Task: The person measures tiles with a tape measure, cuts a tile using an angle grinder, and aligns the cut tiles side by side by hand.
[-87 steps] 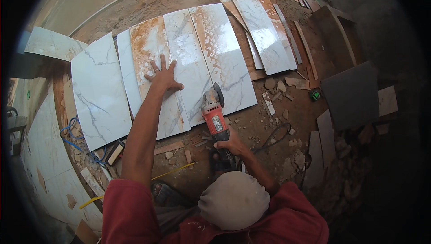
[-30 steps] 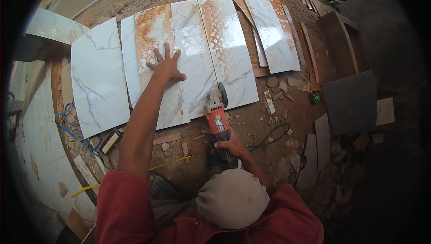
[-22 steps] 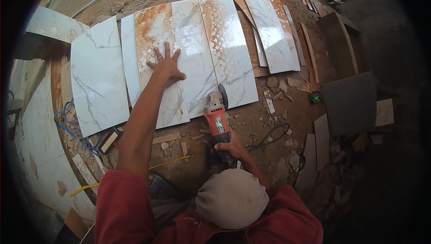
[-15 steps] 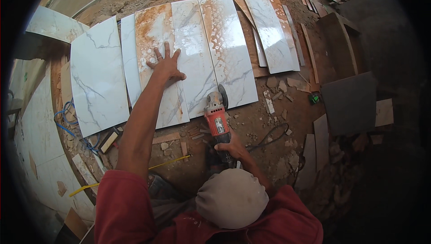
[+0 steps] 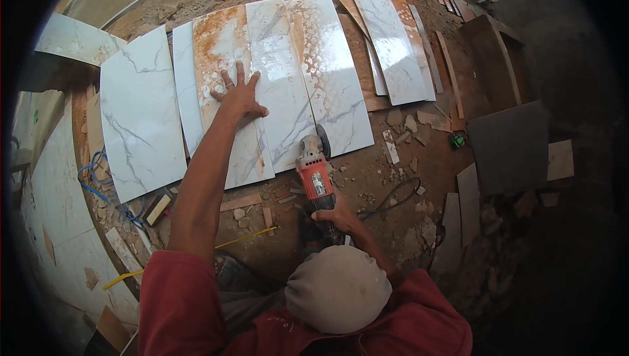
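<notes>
With fingers spread, my left hand (image 5: pixel 241 99) presses flat on a white, grey-veined tile (image 5: pixel 246 159) smeared with brown dirt. My right hand (image 5: pixel 337 215) is wrapped round the black rear body of a red angle grinder (image 5: pixel 316 179). The grinder's dark disc (image 5: pixel 323 139) stands on edge at the near end of the seam between two tiles. Right of that seam lies another veined tile (image 5: pixel 344 110) with brown, wet-looking spots. Whether the disc touches the tile, I cannot tell.
More white tiles (image 5: pixel 141 126) lie to the left, and a stack of cut tiles (image 5: pixel 393 48) at the far right. A dark slab (image 5: pixel 508 149) and a wooden frame (image 5: pixel 495 54) stand right. Broken pieces, a blue cord (image 5: pixel 98 179) and a yellow measuring tape (image 5: pixel 246 237) litter the ground.
The whole view has shifted very slightly to the left. Both hands keep their holds, and the grinder stays at the same seam.
</notes>
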`<state>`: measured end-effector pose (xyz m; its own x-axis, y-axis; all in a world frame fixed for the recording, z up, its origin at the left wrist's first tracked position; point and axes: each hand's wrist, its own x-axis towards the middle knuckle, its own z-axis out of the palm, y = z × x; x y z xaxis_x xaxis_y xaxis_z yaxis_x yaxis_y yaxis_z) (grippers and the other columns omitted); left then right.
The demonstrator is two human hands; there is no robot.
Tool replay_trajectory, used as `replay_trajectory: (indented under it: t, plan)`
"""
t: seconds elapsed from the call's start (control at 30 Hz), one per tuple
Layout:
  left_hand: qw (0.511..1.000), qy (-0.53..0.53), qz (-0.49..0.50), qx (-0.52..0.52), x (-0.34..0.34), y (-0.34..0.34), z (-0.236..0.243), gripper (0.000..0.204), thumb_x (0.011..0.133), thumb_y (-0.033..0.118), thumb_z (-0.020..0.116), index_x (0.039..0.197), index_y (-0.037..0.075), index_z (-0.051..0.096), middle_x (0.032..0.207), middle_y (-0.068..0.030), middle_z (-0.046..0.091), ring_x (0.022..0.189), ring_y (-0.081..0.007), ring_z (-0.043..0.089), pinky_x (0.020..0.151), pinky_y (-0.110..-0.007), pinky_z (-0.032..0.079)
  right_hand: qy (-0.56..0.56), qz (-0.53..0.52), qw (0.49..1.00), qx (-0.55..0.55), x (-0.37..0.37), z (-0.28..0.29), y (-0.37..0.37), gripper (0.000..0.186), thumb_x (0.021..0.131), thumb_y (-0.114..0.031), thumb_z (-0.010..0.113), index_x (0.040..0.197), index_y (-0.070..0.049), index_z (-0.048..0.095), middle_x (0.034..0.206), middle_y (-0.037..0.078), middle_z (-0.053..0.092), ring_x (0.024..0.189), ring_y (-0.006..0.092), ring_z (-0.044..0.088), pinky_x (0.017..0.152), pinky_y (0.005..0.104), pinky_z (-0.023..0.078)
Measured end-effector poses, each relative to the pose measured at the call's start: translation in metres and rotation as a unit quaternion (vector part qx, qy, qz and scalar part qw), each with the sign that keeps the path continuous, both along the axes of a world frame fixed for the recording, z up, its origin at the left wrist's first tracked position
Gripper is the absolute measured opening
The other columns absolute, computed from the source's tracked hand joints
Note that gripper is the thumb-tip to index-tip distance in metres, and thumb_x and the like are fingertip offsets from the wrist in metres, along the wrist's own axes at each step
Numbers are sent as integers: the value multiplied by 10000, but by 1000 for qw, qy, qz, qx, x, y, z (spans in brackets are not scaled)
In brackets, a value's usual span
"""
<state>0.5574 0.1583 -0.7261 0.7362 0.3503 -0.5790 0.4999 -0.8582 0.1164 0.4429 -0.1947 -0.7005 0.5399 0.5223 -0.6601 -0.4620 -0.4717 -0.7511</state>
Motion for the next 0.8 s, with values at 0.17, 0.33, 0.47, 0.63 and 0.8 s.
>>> replay_trajectory:
  t: [0.17, 0.33, 0.47, 0.63, 0.8]
  plan:
    - [1000, -13, -1, 2, -2, 4, -5, 1227, 516, 492, 887, 1538, 314, 233, 1628, -113, -118, 1448, -513, -80, 986, -835, 151, -8, -6, 1000, -5, -3, 0, -1, 855, 586, -244, 821, 1313, 21, 459, 1160, 144, 593, 1055, 251, 578, 944, 359, 450]
    - [1000, -18, 1, 5, 0, 3, -5, 1223, 508, 489, 890, 1533, 308, 249, 1628, -116, -108, 1446, -521, -63, 984, -839, 152, 4, -3, 1000, -3, -3, -3, -5, 856, 586, -255, 822, 1309, 23, 458, 1138, 139, 600, 1029, 247, 587, 928, 355, 458]
    - [1000, 0, 7, -10, 1, 1, 0, 1210, 553, 479, 889, 1542, 318, 212, 1623, -105, -154, 1451, -492, -113, 1000, -830, 120, -13, 9, 1000, -4, -5, -3, -6, 835, 594, -254, 815, 1296, 22, 459, 1105, 133, 606, 986, 241, 594, 897, 354, 470]
    - [1000, -6, 1, 2, 0, 1, 1, 1221, 520, 491, 885, 1537, 319, 231, 1628, -108, -123, 1452, -506, -72, 995, -830, 147, -1, 11, 1000, -25, -7, -1, -8, 789, 603, -249, 806, 1264, 22, 473, 1079, 128, 608, 956, 235, 600, 865, 348, 481]
    - [1000, -1, 1, 4, -2, 1, 2, 1226, 523, 496, 884, 1540, 322, 220, 1627, -102, -136, 1457, -494, -73, 1002, -825, 143, 9, 5, 1000, -7, -12, -1, -10, 777, 605, -246, 801, 1257, 20, 474, 1057, 124, 612, 935, 225, 602, 846, 341, 488]
